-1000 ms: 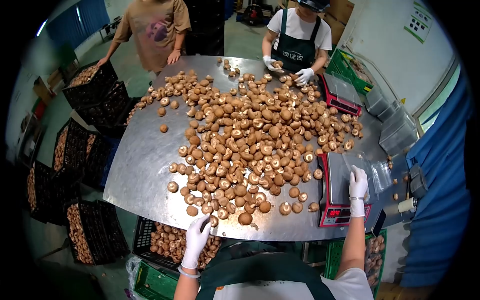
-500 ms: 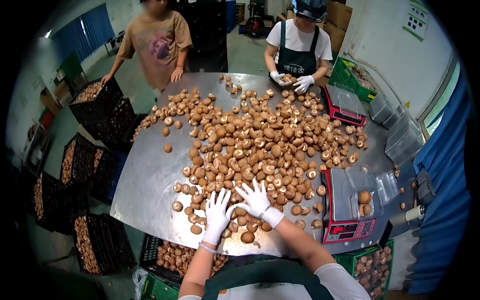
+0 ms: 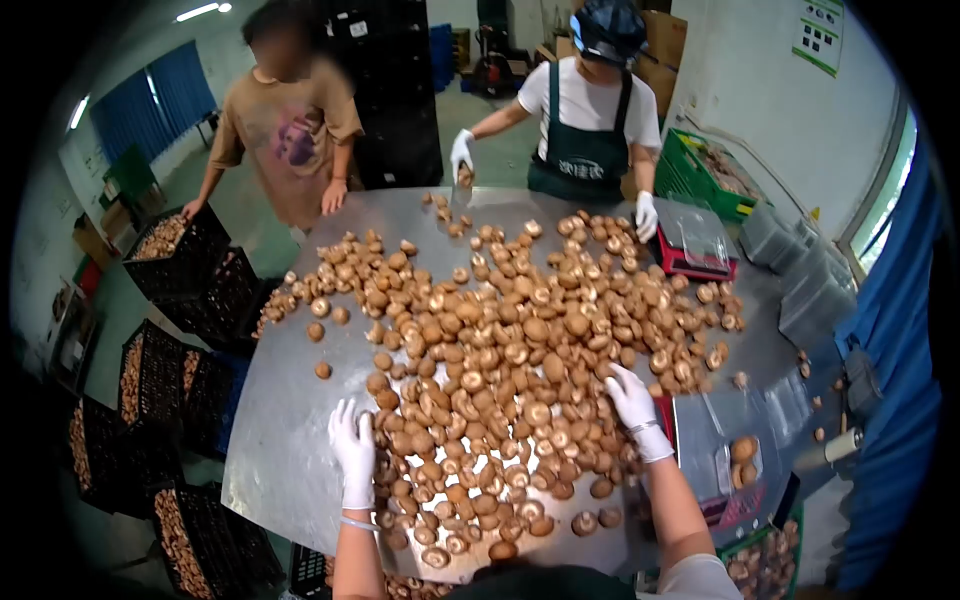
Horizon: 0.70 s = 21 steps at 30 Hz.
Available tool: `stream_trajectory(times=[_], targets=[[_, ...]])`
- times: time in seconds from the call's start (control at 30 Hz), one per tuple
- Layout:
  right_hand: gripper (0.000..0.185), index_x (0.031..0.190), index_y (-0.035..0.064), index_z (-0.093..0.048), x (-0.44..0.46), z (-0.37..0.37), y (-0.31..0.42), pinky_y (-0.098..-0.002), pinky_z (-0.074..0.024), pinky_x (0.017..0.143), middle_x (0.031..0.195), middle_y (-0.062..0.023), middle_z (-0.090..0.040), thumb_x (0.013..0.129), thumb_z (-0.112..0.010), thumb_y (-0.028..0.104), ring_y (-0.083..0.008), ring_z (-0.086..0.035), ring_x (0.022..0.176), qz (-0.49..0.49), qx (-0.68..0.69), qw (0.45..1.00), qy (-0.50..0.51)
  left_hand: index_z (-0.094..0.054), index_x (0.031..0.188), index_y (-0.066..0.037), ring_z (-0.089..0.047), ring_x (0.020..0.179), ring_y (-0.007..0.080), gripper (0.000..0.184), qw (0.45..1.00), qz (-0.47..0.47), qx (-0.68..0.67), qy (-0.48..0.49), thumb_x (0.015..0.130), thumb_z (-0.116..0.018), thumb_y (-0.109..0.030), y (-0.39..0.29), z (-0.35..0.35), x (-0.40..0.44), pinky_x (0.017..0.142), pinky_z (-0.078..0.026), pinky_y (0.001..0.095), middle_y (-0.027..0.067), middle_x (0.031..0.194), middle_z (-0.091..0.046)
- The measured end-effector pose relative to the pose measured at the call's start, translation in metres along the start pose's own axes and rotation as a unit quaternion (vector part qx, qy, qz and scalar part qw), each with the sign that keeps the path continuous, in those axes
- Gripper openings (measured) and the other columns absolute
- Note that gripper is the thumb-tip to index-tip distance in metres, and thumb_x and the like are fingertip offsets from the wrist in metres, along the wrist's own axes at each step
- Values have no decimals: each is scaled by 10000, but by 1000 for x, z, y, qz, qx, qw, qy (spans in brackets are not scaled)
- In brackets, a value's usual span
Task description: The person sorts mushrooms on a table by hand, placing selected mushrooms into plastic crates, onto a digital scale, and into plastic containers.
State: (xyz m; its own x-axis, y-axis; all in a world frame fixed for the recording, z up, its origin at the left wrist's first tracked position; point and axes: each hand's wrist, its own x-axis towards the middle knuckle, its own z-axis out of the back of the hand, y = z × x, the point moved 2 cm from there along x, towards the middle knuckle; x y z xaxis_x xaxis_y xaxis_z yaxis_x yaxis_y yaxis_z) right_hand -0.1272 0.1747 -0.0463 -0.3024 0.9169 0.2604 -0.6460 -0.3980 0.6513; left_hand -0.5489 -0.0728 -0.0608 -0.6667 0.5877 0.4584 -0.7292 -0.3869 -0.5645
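Observation:
A wide pile of brown mushrooms point(image 3: 500, 370) covers the middle of the metal table point(image 3: 280, 440). At the pile's left edge lies my left hand point(image 3: 353, 455), white-gloved, fingers stretched out and holding nothing. Across the pile, my right hand point(image 3: 634, 402), also gloved, is open with its fingers against mushrooms on the right edge. Just right of that hand stands a red weighing scale point(image 3: 700, 425), partly behind my forearm. On the scale is a clear plastic tray point(image 3: 722, 470) with a few mushrooms in it.
Opposite me a co-worker point(image 3: 590, 130) in a green apron holds a mushroom beside a second red scale point(image 3: 695, 240). Another person point(image 3: 290, 130) stands far left by black crates point(image 3: 175, 260) of mushrooms. Clear plastic containers point(image 3: 815, 290) are stacked right; a green crate point(image 3: 700, 175) stands behind.
My hands have moved apart from the near middle of the pile to its left and right sides. Mushrooms have spread toward me. The co-worker's hands have separated, one reaching out to the left.

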Motion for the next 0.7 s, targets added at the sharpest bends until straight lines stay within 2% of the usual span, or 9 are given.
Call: stream_trajectory(times=[0.1,0.2,0.23,0.3,0.4,0.43,0.47,0.6,0.7], targets=[[500,1194,103,-595,38,-9,-60,-403,-460,913,1129,-178,-630,848,-595,464,-328,-591,1058,-47,-109,993,6,-561,1218,3,-508,1168,366,406,987,154,-31,-17,892,-582,-238,88,-39,28,1035,-359,428,225,1284,-522],[583,1208,145,-593,60,-26,-85,-443,-467,867,1083,-203,-601,796,-605,557,-370,-572,1015,-105,-171,979,49,-504,1291,-11,-481,1192,216,503,893,331,-306,9,921,-568,-346,172,-81,42,1013,-372,329,130,1270,-548],[593,1211,146,-592,66,-31,-83,-447,-463,865,1073,-201,-587,783,-621,556,-375,-564,1011,-112,-158,979,56,-482,1301,-9,-516,1136,235,453,856,365,-366,3,950,-520,-293,105,-56,51,978,-401,336,136,1234,-560],[609,1223,150,-584,74,-42,-84,-449,-440,887,1055,-189,-568,759,-660,537,-378,-540,1012,-126,-133,981,56,-495,1298,-42,-522,1117,207,467,796,396,-450,87,946,-519,-348,117,-82,60,935,-418,324,116,1231,-562],[637,1288,152,-536,77,-54,-88,-438,-425,884,1016,-181,-561,765,-680,485,-366,-527,983,-95,-103,990,29,-522,1269,-68,-533,1084,187,463,798,366,-461,130,935,-529,-389,65,-98,73,900,-422,323,80,1200,-588],[644,1310,141,-515,77,-58,-89,-426,-431,870,1005,-185,-557,773,-688,452,-357,-533,962,-90,-81,992,19,-568,1187,-105,-529,923,90,411,764,380,-497,159,903,-567,-402,57,-111,81,814,-421,287,7,1071,-617],[652,1332,131,-494,77,-59,-87,-413,-437,856,993,-188,-554,782,-695,419,-348,-539,941,-86,-60,994,11,-576,1178,-91,-534,1002,118,413,751,395,-486,211,907,-558,-403,32,-112,89,891,-416,314,25,1133,-611],[642,1391,86,-394,70,-75,-108,-337,-446,813,1032,-102,-575,856,-674,304,-216,-549,915,-133,167,975,61,-594,1149,-28,-550,1075,173,432,799,253,-467,281,917,-522,-386,11,-164,89,963,-398,317,48,1164,-618],[673,1437,71,-306,65,-71,-81,-284,-425,912,1235,-96,-523,881,-658,214,-168,-511,1080,-243,330,907,96,-584,1187,-95,-556,1115,299,314,960,-83,-81,255,916,-486,-219,-27,-136,86,996,-398,350,157,1214,-591]])
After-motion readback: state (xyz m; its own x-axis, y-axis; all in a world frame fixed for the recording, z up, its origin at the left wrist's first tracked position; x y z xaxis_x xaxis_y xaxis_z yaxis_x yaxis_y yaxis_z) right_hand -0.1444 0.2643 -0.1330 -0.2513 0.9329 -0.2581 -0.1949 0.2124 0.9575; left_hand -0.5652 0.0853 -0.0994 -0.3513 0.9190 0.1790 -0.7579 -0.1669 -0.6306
